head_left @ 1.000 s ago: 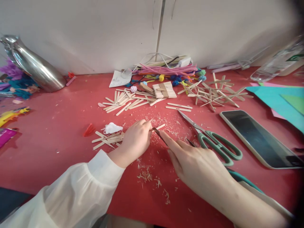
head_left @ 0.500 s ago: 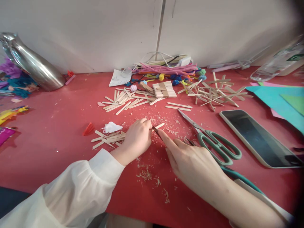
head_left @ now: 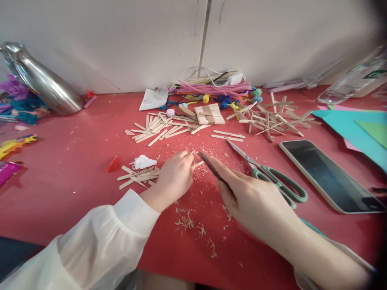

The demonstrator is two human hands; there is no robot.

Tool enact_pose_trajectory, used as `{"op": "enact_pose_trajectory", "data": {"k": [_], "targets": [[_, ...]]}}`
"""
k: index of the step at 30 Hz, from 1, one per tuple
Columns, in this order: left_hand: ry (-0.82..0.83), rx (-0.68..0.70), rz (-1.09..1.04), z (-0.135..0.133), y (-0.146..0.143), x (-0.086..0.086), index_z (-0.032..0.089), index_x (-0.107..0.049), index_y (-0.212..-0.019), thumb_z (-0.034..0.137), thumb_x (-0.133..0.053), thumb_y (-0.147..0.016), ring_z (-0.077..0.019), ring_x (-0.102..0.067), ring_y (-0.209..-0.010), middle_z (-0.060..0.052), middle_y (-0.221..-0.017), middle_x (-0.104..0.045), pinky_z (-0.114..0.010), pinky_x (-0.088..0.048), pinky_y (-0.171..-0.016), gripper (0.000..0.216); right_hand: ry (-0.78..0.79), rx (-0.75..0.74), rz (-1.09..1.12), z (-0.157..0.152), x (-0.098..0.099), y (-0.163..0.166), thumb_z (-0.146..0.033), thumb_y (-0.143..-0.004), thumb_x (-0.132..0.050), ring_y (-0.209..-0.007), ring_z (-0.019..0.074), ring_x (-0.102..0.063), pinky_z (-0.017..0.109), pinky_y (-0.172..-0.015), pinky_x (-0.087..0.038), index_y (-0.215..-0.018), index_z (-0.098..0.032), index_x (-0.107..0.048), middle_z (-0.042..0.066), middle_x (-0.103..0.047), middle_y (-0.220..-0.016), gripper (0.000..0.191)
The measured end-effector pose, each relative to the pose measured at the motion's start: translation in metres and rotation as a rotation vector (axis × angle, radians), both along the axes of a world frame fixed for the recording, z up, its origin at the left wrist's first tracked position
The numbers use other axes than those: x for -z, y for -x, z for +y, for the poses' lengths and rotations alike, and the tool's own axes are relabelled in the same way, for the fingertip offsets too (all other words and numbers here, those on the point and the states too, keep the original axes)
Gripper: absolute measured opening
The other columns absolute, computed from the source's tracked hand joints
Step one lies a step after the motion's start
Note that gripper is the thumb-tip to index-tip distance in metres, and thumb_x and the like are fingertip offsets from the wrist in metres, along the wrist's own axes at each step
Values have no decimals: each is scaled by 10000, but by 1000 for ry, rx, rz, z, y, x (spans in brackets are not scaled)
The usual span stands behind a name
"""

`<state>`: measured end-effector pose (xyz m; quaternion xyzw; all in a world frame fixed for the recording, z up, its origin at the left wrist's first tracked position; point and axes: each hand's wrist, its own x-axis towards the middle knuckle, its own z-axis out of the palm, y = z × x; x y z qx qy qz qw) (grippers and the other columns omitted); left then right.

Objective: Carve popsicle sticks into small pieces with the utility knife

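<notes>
My left hand point(head_left: 177, 176), in a white sleeve, is closed on a wooden craft stick point(head_left: 199, 164), whose tip pokes out to the right of the fingers. In my right hand point(head_left: 254, 199) is a dark, narrow knife point(head_left: 211, 165), with the forefinger laid along its back. The blade hovers just above and right of the stick's tip; whether they touch I cannot tell. Wood shavings point(head_left: 185, 220) litter the red table point(head_left: 99, 185) around both hands. Beside my left wrist lies a small pile of craft sticks point(head_left: 137, 175) with a white crumpled scrap point(head_left: 144, 162).
Green-handled scissors point(head_left: 284, 183) and a phone point(head_left: 326, 175) lie to the right. Farther back are loose sticks point(head_left: 157, 125), a banded stick bundle point(head_left: 210, 114), joined sticks point(head_left: 276, 117) and pink pipe cleaners point(head_left: 211, 88). A steel jug point(head_left: 50, 82) stands left, a clear bottle point(head_left: 347, 82) right.
My right hand has shifted slightly right and tilted, lifting the knife off the stick, and more of the blade shows. Less of the stick sticks out from my left hand, which stays in place.
</notes>
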<state>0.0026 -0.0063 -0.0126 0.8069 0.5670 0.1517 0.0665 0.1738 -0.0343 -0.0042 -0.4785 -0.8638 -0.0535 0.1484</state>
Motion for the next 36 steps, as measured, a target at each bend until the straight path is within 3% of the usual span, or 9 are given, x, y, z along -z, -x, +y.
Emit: {"op": "enact_pose_trajectory", "data": {"k": [6, 12, 21, 29, 36], "targets": [[-16, 3, 25, -1, 2, 3, 159, -522, -774, 83, -395, -846, -172, -517, -701, -37, -780, -534, -277, -369, -563, 165, -48, -36, -77, -5, -2, 0, -130, -742, -469, -348, 160, -567, 256, -321, -322, -1237, -123, -548, 2, -642, -551, 502], [-23, 13, 3, -2, 3, 3, 168, -515, -743, 84, -393, -845, -168, -512, -688, -34, -771, -517, -278, -369, -561, 180, -2, -4, -164, -7, -4, 1, -163, -752, -516, -364, 146, -577, 239, -329, -318, -1276, -159, -512, 13, -676, -608, 524], [-8, 40, 30, 2, 0, 2, 150, -506, -748, 50, -381, -823, -174, -523, -701, -50, -784, -527, -283, -392, -596, 177, 220, 89, -363, -9, -17, 16, -126, -755, -535, -440, 150, -628, 225, -347, -286, -1364, -165, -388, 59, -704, -728, 627], [51, 16, -48, 4, -1, -3, 154, -501, -765, 46, -414, -820, -172, -538, -759, -49, -812, -555, -275, -415, -659, 149, 269, 84, -330, 0, -16, 18, -119, -795, -450, -511, 154, -644, 231, -389, -320, -1376, -156, -364, 67, -702, -754, 589], [43, 33, -53, 2, 1, -5, 156, -513, -768, 43, -405, -823, -180, -537, -762, -50, -811, -560, -288, -422, -664, 165, 214, 62, -178, 3, -5, 13, -143, -816, -419, -525, 160, -648, 244, -413, -336, -1353, -156, -393, 53, -718, -790, 537]]}}
